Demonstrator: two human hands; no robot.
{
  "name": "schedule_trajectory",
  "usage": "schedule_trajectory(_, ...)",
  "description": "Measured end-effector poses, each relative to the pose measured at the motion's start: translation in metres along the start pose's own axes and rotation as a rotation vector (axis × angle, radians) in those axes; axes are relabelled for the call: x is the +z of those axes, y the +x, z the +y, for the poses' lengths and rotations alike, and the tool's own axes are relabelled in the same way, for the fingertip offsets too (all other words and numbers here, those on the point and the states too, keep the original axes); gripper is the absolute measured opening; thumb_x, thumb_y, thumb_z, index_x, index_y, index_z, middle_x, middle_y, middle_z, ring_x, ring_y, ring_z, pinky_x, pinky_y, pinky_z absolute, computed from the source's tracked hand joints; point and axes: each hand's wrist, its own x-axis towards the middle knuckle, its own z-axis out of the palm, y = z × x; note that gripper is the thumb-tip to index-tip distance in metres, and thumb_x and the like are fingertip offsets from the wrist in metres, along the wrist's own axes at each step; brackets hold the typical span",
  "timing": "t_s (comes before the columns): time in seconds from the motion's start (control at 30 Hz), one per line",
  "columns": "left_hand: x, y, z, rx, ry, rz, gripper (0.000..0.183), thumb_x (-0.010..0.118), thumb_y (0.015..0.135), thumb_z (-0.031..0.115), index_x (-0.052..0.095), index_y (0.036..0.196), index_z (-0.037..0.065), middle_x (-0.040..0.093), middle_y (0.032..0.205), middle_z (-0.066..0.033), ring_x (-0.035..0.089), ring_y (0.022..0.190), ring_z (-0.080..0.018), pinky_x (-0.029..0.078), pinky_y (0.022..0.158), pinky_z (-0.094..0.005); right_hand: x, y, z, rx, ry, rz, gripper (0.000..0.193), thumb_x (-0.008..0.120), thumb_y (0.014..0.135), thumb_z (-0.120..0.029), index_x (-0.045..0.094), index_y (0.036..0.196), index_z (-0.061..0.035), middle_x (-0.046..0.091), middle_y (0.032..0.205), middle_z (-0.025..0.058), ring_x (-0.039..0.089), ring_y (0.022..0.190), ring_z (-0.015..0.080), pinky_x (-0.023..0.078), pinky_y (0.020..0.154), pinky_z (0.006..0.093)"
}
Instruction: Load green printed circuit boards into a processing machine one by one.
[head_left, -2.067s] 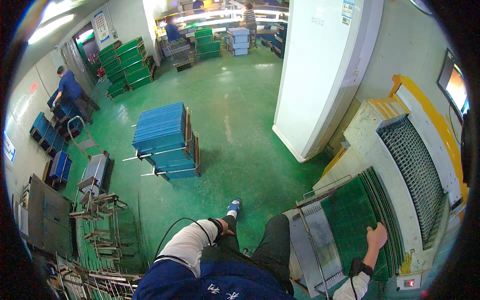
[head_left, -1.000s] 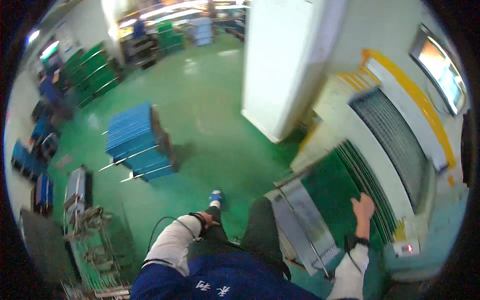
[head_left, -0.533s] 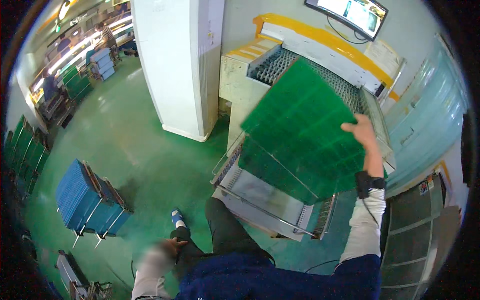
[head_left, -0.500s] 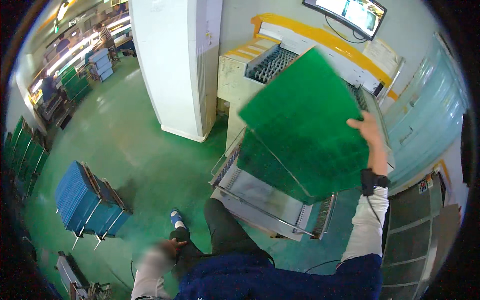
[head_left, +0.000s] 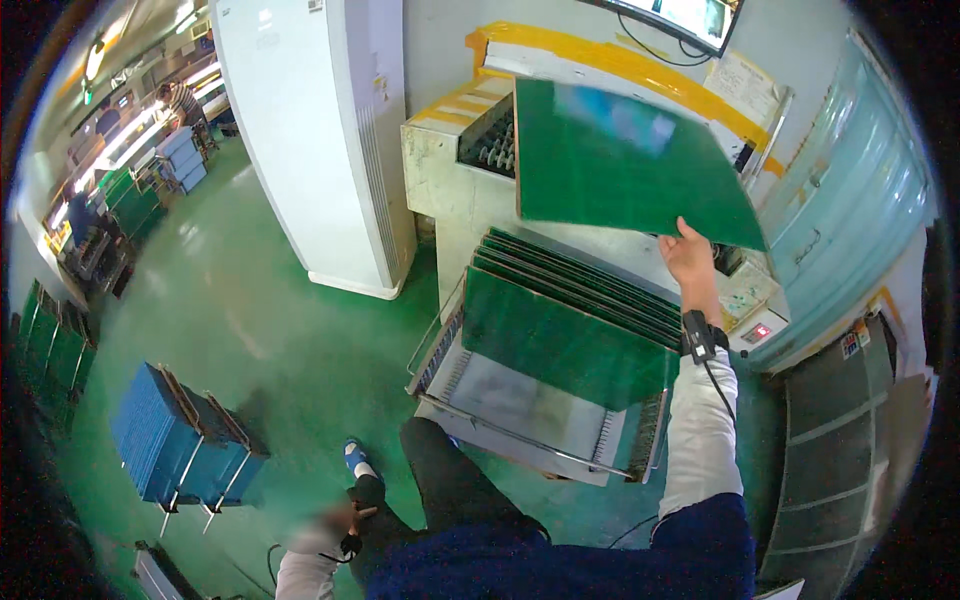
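Note:
My right hand (head_left: 690,264) grips a large, glossy green board (head_left: 630,165) at its near edge, thumb on top and fingers underneath. The board lies almost flat over the roller bed (head_left: 494,147) of a cream machine, covering most of the rollers. Just in front of the machine, several more green boards (head_left: 565,335) stand in a row in a slotted rack (head_left: 510,428) with metal rails. Low beside my leg, my left hand (head_left: 352,516) hangs with fingers outstretched and nothing seen in it; a blur hides part of it.
A white column-shaped cabinet (head_left: 300,150) stands left of the machine (head_left: 440,180). On the floor at left is a rack of blue panels (head_left: 165,430). Clear plastic sheeting (head_left: 840,200) hangs at right, above a dark framed panel (head_left: 830,440). People work at lit benches far left.
The green board has moved up and away from the rack, from steeply tilted to nearly flat over the rollers. The boards standing in the rack now show. My left hand stays low.

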Motion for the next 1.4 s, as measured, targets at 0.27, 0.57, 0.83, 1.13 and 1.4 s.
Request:
schedule_trajectory(0.27,-0.012,0.008,0.009,0.045,0.045,-0.131,0.075,0.058,0.072,0.029,0.023,0.138,0.038,0.036,0.131,-0.0139,0.047,0.112,-0.0373,0.043,0.088,-0.0459,-0.026,0.066,0.062,-0.031,0.061,0.244,0.014,0.060,0.085,-0.010,0.050,0.094,-0.0060,0.056,0.091,0.0093,0.055,0.084,0.0239,0.047,0.079,0.0361)
schedule_trajectory(0.57,0.047,0.099,-0.049,0.110,0.043,-0.211,0.082,0.063,0.073,0.035,0.022,0.140,0.012,0.050,0.125,-0.0224,0.047,0.117,-0.0377,0.041,0.092,-0.0479,0.008,0.072,0.053,0.327,-0.340,0.187,0.034,0.051,0.091,-0.031,0.054,0.104,0.0007,0.062,0.103,0.0150,0.061,0.090,0.0219,0.050,0.065,0.0295)
schedule_trajectory(0.83,0.000,0.055,-0.011,0.001,-0.006,-0.198,0.079,0.063,0.075,0.033,0.024,0.139,0.009,0.053,0.120,-0.0234,0.051,0.113,-0.0375,0.043,0.089,-0.0462,0.031,0.067,0.077,-0.456,-1.773,0.232,0.034,0.052,0.087,-0.034,0.060,0.104,-0.0062,0.062,0.110,0.0085,0.059,0.096,0.0275,0.048,0.076,0.0419)
schedule_trajectory(1.13,0.006,0.066,-0.020,0.069,-0.043,-0.347,0.074,0.049,0.082,0.019,0.010,0.140,0.045,0.016,0.146,-0.0166,0.043,0.121,-0.0388,0.041,0.094,-0.0502,0.052,0.102,0.084,-0.343,-2.169,0.195,0.052,0.048,0.085,-0.046,0.049,0.127,-0.0155,0.042,0.136,0.0076,0.037,0.126,0.0290,0.030,0.100,0.0513)
schedule_trajectory(1.4,0.031,0.104,-0.042,-0.127,-0.125,-0.267,0.068,0.056,0.077,0.027,0.025,0.138,0.025,0.054,0.120,-0.0196,0.052,0.111,-0.0382,0.045,0.086,-0.0492,0.051,0.131,0.077,-0.213,-2.219,0.277,0.055,0.045,0.086,-0.047,0.046,0.130,-0.0140,0.036,0.141,0.0066,0.031,0.130,0.0282,0.025,0.104,0.0495)
